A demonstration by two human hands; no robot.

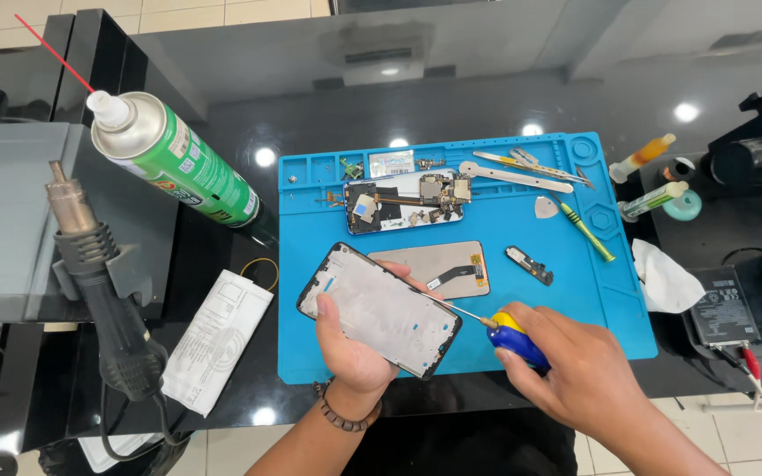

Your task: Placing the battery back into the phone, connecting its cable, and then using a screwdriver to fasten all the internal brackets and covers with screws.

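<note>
Right hand (575, 370) lowest in frame, grip clamped on blue-and-yellow screwdriver (511, 338), thin shaft angled up-left, tip touching or just above right edge of phone frame (379, 308); contact hard to tell. Left hand (354, 353), beaded bracelet on wrist, grip wrapped around lower edge of phone frame from beneath, thumb on near side, fingers behind. Frame held tilted above near part of blue silicone mat (566, 308), not resting on it.

Handling judgement: frame looks light, thin, stiff but bendable under twist; grey inner plate smooth, likely slippery; black rim the safest hold, along the long edges, as held now. Screwdriver small, handle rounded, pinch near the yellow collar for control.

On mat beyond frame: detached display panel (434, 267) with flex cable, face down; small black component (528, 264) just right of it; opened phone body (403, 203) with circuit board exposed further back. Green-handled screwdriver (588, 231), white spudger (513, 176), tweezers (531, 164), triangular pick (546, 208) toward mat's far right.

Off mat on black tabletop (487, 106): green spray can (174, 159) with red straw, hot-air gun (99, 273) at left, white paper sheet (218, 339), crumpled tissue (668, 280), small glue bottles (650, 181) at right.
</note>
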